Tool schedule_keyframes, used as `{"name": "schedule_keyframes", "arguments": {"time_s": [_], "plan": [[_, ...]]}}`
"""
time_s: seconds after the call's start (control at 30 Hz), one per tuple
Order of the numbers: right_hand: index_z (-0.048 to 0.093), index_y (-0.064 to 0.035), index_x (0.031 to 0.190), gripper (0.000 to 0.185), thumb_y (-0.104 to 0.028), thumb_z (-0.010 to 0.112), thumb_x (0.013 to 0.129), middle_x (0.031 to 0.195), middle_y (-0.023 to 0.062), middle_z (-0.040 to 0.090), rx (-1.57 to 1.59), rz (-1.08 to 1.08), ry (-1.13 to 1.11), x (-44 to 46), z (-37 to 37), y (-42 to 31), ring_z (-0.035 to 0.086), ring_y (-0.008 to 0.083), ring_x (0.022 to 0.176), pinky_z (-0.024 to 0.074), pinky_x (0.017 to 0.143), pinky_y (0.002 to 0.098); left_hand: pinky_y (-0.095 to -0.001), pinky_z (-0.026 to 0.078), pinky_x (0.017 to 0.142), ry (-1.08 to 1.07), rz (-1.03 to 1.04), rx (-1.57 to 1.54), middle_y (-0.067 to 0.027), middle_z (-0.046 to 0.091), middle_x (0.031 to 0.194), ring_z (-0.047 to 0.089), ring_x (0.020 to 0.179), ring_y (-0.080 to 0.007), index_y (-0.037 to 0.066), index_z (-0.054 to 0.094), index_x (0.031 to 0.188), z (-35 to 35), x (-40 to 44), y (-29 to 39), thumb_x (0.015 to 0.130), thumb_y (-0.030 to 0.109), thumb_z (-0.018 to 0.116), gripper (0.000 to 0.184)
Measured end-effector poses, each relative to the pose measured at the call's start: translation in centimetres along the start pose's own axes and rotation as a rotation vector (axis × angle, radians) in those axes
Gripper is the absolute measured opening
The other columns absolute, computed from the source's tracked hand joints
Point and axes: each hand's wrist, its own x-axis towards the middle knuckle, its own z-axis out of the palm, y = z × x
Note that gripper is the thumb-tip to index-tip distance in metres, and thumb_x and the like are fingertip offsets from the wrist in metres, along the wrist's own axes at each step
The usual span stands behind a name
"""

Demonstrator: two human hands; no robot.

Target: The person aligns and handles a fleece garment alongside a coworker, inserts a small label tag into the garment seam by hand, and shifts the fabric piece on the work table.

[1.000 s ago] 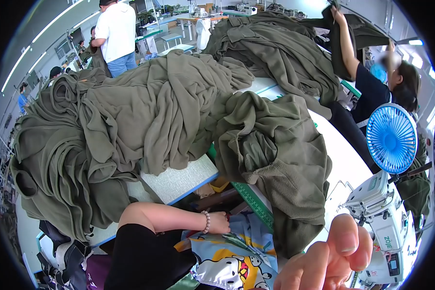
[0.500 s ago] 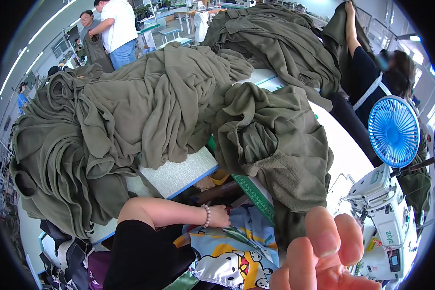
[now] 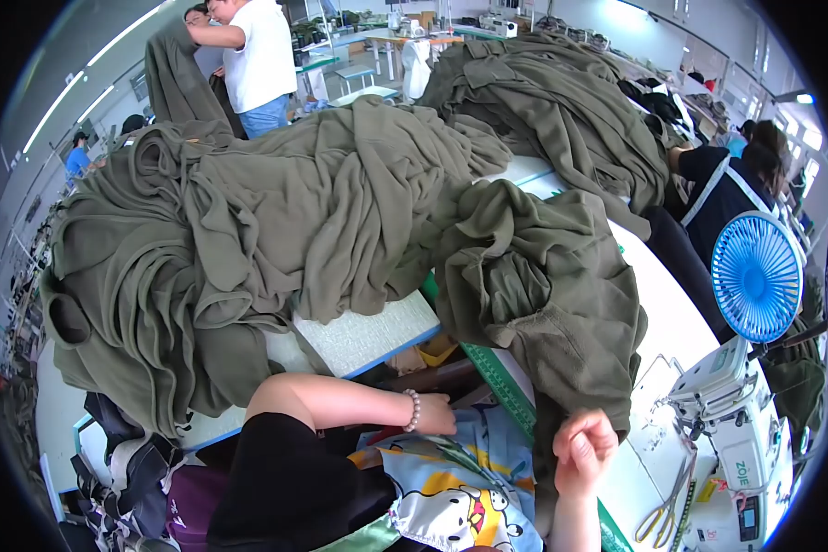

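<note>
- At lower left, we note a purple bag (image 3: 193, 501) with pale marking, too small to read.
- Behind, a co-worker (image 3: 262, 64) in white lifts olive cloth (image 3: 177, 69) higher than a moment ago.
- Next, a broad fabric heap (image 3: 248, 216); we find no legible label.
- Our left hand (image 3: 440, 416), beaded bracelet at the wrist, lies by cartoon-printed cloth (image 3: 465, 515); fingertips hidden, grip unclear to us.
- Green strip (image 3: 501, 382), marked like a ruler; figures unreadable.
- Beside it, the bunched olive garment (image 3: 570, 276) lies on the table and hangs over its edge.
- Our right hand (image 3: 584, 453), large before the camera earlier, now sits farther off against the garment's lower part, fingers curled. We judge the cloth within reach; whether it is pinched, we cannot tell.
- Scissors (image 3: 672, 501), newly visible, lie untouched.
- Sewing machine (image 3: 722, 419): we read "ZOJE"; its small display is illegible.
- Far right, a dark-clad co-worker (image 3: 722, 189) no longer holds cloth aloft; blue fan (image 3: 756, 276) nearer us.
</note>
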Motion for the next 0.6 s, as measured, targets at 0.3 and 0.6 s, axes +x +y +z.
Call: {"name": "schedule_keyframes", "arguments": {"time_s": [0.3, 0.6], "plan": [[0.059, 0.0007, 0.075, 0.023, -0.016, 0.074, 0.08, 0.061, 0.0078, 0.061, -1.071, 0.08, -0.017, -5.6, -3.5, -3.1, 0.054, 0.0115, 0.048, 0.0413, 0.046, 0.0255, -0.0413, 0.048, 0.076, 0.273, 0.082, -0.288, -0.0093, 0.067, 0.09, 0.064, 0.088, -0.0289, 0.006, 0.064, 0.096, -3.6, 0.3, 0.0, 0.084, 0.026, 0.061, 0.023], [0.054, -0.0007, 0.067, 0.027, -0.015, 0.072, 0.082, 0.055, 0.0095, 0.053, -1.3, -0.014, 0.245, -1.9, -7.4, 1.8, 0.044, 0.0148, 0.047, 0.0387, 0.048, 0.0305, -0.0319, 0.046, 0.067, 0.914, 0.783, -0.871, -0.0009, 0.064, 0.074, 0.062, 0.071, -0.0191, 0.009, 0.066, 0.078, -23.5, -10.8, 9.9, 0.087, 0.037, 0.064, 0.029]]}}
